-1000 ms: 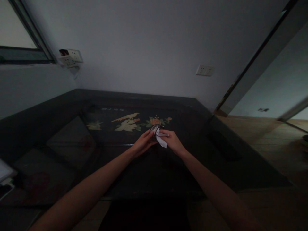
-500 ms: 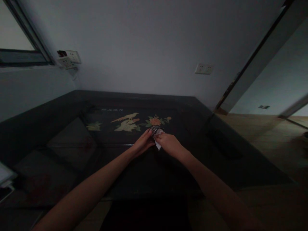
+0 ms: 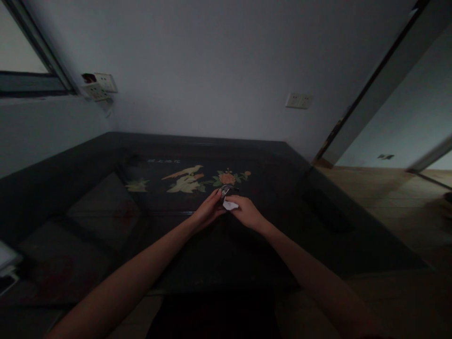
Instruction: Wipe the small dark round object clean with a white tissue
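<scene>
My two hands meet over the dark lacquered table, just in front of its painted bird and flowers. My left hand pinches a small shiny dark object at its fingertips; the dim light hides what the object is. My right hand is closed on a crumpled white cloth or tissue and presses it against that object. Both forearms reach in from the bottom of the view.
Wall sockets sit on the back wall and in the left corner. A window frame is at the upper left, a doorway at the right. A flat dark item lies on the table's right side. Something white shows at the left edge.
The white cloth hung loose below my right fingers a second ago; my right hand has since moved left and bunched it against the object. My left hand has hardly moved.
</scene>
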`<state>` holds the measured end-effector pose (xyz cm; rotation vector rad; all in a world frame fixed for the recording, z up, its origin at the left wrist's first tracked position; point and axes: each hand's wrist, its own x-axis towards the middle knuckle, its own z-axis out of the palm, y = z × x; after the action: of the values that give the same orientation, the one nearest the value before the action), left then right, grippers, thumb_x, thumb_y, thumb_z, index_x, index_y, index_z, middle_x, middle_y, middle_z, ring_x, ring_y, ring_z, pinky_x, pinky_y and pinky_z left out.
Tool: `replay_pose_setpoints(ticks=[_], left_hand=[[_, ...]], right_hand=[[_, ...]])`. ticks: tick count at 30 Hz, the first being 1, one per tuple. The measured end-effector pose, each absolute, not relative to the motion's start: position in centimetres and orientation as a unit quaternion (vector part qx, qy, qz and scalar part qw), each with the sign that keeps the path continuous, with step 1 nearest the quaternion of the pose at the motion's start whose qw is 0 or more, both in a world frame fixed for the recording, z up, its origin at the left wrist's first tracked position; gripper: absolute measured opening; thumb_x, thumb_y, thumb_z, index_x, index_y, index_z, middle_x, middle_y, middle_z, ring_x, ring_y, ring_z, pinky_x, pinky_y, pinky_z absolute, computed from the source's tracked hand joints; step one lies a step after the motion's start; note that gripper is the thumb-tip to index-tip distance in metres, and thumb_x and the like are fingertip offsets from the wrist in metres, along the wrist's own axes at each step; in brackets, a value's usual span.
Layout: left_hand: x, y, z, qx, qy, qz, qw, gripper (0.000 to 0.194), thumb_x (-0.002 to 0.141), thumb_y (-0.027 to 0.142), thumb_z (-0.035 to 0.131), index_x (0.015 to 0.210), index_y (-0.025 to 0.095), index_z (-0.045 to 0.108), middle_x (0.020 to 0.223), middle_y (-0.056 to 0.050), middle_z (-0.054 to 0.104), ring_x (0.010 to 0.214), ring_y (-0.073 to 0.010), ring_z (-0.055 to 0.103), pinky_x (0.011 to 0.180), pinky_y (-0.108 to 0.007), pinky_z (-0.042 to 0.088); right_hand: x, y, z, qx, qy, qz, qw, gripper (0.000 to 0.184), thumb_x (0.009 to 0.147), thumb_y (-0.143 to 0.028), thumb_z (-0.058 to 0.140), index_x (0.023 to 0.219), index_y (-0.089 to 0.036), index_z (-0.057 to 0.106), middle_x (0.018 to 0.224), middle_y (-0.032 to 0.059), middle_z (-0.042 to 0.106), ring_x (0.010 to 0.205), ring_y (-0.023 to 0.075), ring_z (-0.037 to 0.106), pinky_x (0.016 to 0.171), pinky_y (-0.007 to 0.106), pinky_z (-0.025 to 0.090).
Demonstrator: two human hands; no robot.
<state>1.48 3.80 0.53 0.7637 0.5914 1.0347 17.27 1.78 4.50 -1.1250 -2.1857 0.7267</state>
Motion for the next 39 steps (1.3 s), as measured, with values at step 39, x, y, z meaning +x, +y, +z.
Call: replay_pose_setpoints(ticks=[39], left_hand=[[1.6,3.7,0.9,0.329,0.288,0.484,0.758,0.022,0.086,0.034,0.062,0.103,0.02,0.061,0.096,-0.006,0.065,0.085,-0.0177,0.064,0.078,-0.031,0.052]], right_hand=[[16.3,2.1,2.9,-0.389,-0.647,0.481,0.445,0.035,0.075,-0.014,0.047,0.101,-0.015,0.071,0.08,0.0028,0.07,0.069,0.0147,0.058,0.063,0.023,0.041]])
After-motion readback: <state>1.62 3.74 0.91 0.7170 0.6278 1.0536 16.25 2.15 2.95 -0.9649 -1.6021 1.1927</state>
